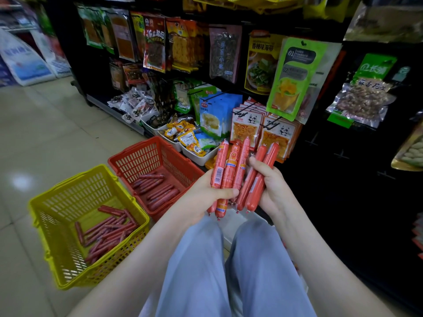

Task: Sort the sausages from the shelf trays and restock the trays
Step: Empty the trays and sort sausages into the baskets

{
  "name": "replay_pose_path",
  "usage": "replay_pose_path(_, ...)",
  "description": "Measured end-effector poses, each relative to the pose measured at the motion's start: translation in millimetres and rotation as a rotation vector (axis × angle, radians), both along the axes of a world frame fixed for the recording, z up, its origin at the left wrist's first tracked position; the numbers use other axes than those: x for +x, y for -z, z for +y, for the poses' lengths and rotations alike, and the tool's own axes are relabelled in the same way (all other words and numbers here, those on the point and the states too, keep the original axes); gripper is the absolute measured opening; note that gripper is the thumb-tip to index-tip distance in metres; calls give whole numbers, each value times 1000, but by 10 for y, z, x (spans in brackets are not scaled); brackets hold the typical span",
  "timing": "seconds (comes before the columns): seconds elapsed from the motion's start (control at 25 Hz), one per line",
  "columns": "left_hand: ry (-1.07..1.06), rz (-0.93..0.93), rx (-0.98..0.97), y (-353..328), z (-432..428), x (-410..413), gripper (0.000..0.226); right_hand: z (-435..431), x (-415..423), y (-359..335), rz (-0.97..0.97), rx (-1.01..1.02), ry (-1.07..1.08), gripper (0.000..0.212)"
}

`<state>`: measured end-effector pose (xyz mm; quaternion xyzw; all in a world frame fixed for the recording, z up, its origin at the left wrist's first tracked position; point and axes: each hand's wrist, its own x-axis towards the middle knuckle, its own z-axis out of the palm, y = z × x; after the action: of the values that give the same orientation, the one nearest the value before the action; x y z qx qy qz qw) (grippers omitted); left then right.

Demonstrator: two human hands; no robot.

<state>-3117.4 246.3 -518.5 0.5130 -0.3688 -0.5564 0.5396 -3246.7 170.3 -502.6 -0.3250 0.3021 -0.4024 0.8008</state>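
1. At the near left, a yellow slatted plastic shopping basket [57,216] stood on the pale tiled floor [45,124], with a loose heap of thin dark-red sausages [107,234] lying on its bottom.
2. Just right of it and a little farther away stood a red slatted plastic shopping basket [146,154], touching or nearly touching the yellow one, holding a smaller pile of dark-red sausages [158,191].
3. Beyond the red basket, white plastic shelf trays [194,156] sat on the lowest shelf, filled with small yellow snack packets [187,138].
4. In the middle, the person's left hand [206,193] was closed around three orange-red wrapped sausages [226,172], thumb pressed across their fronts, ends fanned up and away.
5. Directly right, touching that bundle, the right hand [272,184] was curled around two plain red sausages [258,177], fingers wrapped over them.
6. Below the hands were the person's knees in light blue trousers [206,259].
7. Far right and behind, hanging snack pouches [295,76] covered a dark rack.
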Motion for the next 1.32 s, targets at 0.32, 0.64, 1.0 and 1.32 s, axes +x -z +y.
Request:
replay_pose_path(0.32,-9,24,44,14,16,0,28,53,30,17,-35,-27,2,20)
replay_pose_path(0.64,-17,-21,72,-3,33,32,30,79,339,117,69,18,100,16)
replay_pose_path(1.0,-130,-23,-11,60,238,779,52,145,1429,228,69,-45,-115,41)
replay_pose_path(1.32,-455,237,157,783,285,1654,31,-55,2329,894,357,-84,-554,28)
